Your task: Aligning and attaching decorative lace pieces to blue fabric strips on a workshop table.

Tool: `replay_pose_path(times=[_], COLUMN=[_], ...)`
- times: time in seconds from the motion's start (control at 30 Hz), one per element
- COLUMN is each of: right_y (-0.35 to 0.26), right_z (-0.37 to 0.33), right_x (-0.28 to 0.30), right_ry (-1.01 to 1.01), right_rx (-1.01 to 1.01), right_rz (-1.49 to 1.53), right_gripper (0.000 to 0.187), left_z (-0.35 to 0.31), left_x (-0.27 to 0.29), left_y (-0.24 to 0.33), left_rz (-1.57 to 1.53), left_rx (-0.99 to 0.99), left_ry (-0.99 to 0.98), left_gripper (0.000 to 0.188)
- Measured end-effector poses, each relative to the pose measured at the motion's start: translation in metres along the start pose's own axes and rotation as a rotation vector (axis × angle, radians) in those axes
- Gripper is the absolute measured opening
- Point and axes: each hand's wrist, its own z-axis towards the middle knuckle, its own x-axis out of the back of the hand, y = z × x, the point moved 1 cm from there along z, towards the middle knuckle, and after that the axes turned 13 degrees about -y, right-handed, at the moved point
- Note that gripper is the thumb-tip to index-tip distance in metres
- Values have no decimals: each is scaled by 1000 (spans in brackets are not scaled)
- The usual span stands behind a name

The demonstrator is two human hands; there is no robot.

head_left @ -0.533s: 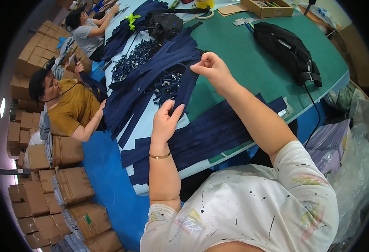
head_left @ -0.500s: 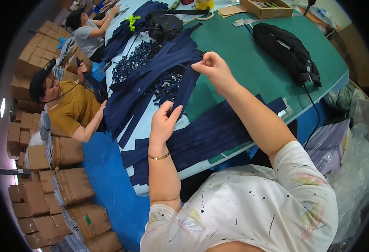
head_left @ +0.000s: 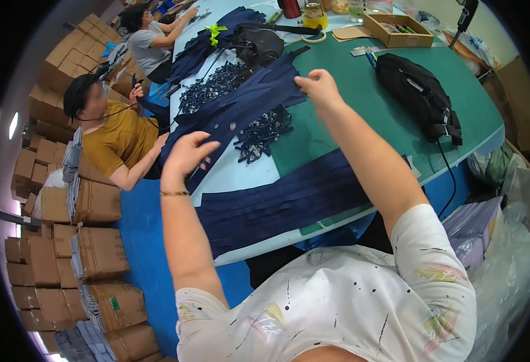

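Long navy fabric strips (head_left: 241, 96) lie in a loose, overlapping pile across the table. At the pile's right end, my right hand (head_left: 320, 90) has its thumb and fingertips closed at the edge of a strip. My left hand (head_left: 188, 155) is over the near left end of the pile, fingers spread and slightly blurred. Between my arms lies a heap of small navy pieces with shiny metal bits (head_left: 262, 134). A flat bundle of navy strips (head_left: 283, 196) stretches along the near table edge.
A similar heap of small pieces (head_left: 213, 84) is farther left. A black bag (head_left: 419, 93) and a wooden tray (head_left: 398, 33) are on the green mat (head_left: 337, 120). One person in a mustard top (head_left: 117, 142) and another in grey (head_left: 150, 51) sit at the left. Cardboard boxes (head_left: 99, 250) are stacked beyond.
My left hand has moved left and opened. The strip stretched between my hands no longer crosses the near heap, which now shows more fully. My right hand has shifted slightly. The view has turned a little.
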Motion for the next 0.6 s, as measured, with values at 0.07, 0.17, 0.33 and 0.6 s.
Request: replay_pose_path(times=[0.07, 0.17, 0.33, 0.6], right_y=[-3, -5, -1, -37], right_z=[20, 40, 57, 29], right_x=[6, 11, 5, -40], right_ry=[69, 67, 12, -475], right_rx=[19, -59, -92, 366], right_rz=[-18, -39, 0, -1], right_gripper=[31, 30, 29, 23], left_z=[8, 19, 34, 59], left_x=[40, 76, 88, 13], left_y=[-22, -59, -87, 7], left_rz=[64, 165, 252, 580], left_rx=[16, -8, 35, -574], left_ry=[-4, 104, 267, 512], left_gripper=[17, 24, 28, 74])
